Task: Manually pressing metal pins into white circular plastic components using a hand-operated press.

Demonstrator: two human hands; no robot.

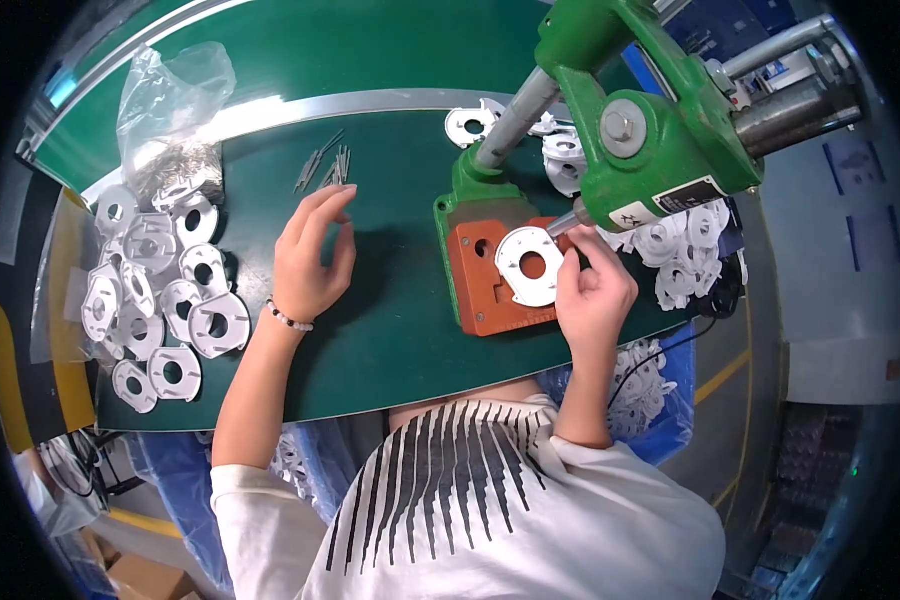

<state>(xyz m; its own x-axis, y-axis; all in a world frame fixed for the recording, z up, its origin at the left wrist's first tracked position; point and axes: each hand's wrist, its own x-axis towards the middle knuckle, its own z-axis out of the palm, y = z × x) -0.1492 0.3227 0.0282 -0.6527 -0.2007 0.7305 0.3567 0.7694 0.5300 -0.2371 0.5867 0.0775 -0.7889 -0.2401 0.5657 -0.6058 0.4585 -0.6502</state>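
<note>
My left hand (pixel 315 255) is over the green table with nothing in it, its fingers bent and the thumb apart from them. Just beyond its fingertips lie several thin metal pins (pixel 338 165). A white ring-shaped plastic part (pixel 514 255) with a round central hole rests on the orange-brown fixture block (pixel 482 305) of a green hand press (pixel 595 180). My right hand (pixel 598 285) is closed at that part's right edge, thumb and fingers pinched together beside the press's metal ram (pixel 564 222). The fingertips are partly hidden there.
Loose white plastic parts (pixel 210 322) pile at the left, by a clear bag (pixel 185 165) of metal pins. More white parts (pixel 675 245) lie right of the press. Blue-lined bins (pixel 675 400) stand below the front edge. The press arm overhangs the right side.
</note>
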